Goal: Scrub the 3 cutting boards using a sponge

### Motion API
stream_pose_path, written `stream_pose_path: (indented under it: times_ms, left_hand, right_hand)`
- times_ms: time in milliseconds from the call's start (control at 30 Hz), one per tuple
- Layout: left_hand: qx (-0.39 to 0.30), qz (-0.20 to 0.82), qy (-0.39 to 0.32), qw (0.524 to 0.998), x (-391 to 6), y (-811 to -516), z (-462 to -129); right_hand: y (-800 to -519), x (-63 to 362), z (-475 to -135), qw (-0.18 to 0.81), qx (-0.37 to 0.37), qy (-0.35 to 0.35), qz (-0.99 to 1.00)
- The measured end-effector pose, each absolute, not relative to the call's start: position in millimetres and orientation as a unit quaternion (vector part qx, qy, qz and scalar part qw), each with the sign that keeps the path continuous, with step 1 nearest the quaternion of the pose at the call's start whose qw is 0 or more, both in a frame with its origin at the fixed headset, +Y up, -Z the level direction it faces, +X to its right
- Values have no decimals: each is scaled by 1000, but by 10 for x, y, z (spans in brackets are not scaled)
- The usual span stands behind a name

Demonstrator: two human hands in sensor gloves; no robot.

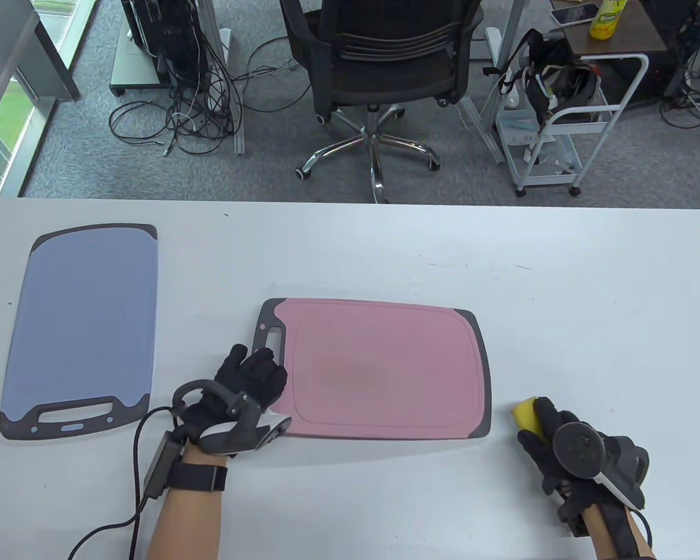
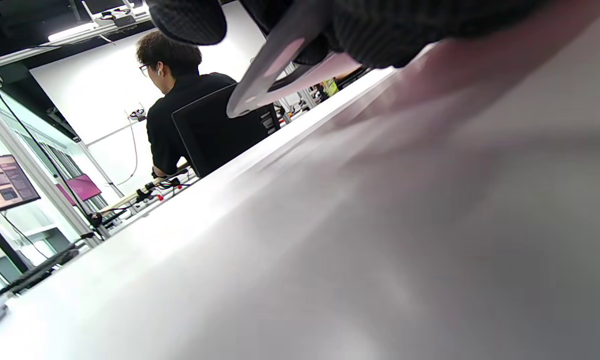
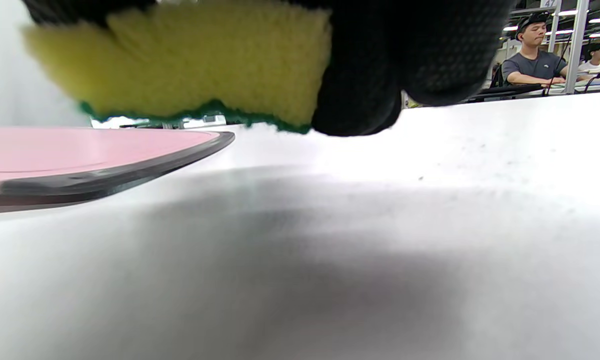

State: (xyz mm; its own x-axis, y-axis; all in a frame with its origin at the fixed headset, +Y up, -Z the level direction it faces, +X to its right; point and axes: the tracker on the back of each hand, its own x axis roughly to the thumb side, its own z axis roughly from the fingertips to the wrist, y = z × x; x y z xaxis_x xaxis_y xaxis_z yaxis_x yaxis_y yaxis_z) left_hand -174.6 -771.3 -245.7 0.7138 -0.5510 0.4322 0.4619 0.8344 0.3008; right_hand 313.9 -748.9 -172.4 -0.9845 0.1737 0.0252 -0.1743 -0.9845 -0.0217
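A pink cutting board (image 1: 385,367) with a dark grey rim lies at the middle of the white table (image 1: 560,291). My left hand (image 1: 255,368) rests flat on the board's left end, just below its handle slot; the left wrist view shows gloved fingers (image 2: 430,25) over that grey and pink end (image 2: 280,65). To the left lies a blue cutting board (image 1: 81,321), its handle toward me. My right hand (image 1: 545,429) grips a yellow sponge (image 1: 525,411) just right of the pink board's near corner. The sponge (image 3: 190,60) hangs slightly above the table beside the board (image 3: 80,145), green side down.
Beyond the table's far edge stand a black office chair (image 1: 379,64) and a white wire cart (image 1: 566,116). A cable (image 1: 134,466) trails from my left wrist across the near table. A seated person (image 2: 180,100) shows in the left wrist view.
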Motion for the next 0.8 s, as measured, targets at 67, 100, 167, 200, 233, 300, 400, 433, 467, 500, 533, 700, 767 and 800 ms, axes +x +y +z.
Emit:
stream_pose_path:
  times_ms: [67,100,167,200,233,300,400,433,467,500,533,700,767,800]
  left_hand:
    - [77,-292,-248,920,-1744,-7701,-2675]
    - [72,-307,-242,918,-1741,-7694,-2819]
    - [68,-339,-232,909,-1733,-7687,-3051]
    - [65,-351,-228,906,-1727,-7690,-3124]
    - [61,-371,-222,900,-1714,-7703,-3234]
    - [51,-399,-208,892,-1697,-7730,-3380]
    - [51,-413,-198,887,-1685,-7778,-3537]
    - [47,-414,-193,889,-1682,-7800,-3579]
    - [44,-416,-189,888,-1682,-7814,-3600]
    - [46,-419,-179,889,-1686,-7817,-3630]
    - [41,-419,-177,890,-1692,-7800,-3658]
    - [11,-449,-139,883,-1671,-7814,-3744]
    - [1,-439,-135,888,-1677,-7800,-3726]
    - [-13,-430,-134,893,-1684,-7788,-3698]
  right_hand:
    - [-7469,3176,-1713,102,5,-17,995]
    - [-7458,3191,-1705,108,2,-20,994]
    - [-7434,3205,-1691,108,-2,-26,994]
    - [-7425,3209,-1683,106,-3,-28,994]
    - [-7414,3214,-1670,106,-5,-32,994]
    - [-7411,3218,-1657,112,-6,-32,993]
    - [-7424,3225,-1658,113,-6,-33,993]
    - [-7425,3222,-1661,114,-4,-35,993]
    - [-7429,3221,-1664,115,-3,-36,993]
    - [-7431,3212,-1669,117,0,-35,993]
    - [-7437,3202,-1671,117,2,-34,993]
    - [-7440,3172,-1665,113,7,-32,993]
    - [-7447,3177,-1666,114,6,-32,993]
    - [-7455,3182,-1666,115,5,-32,993]
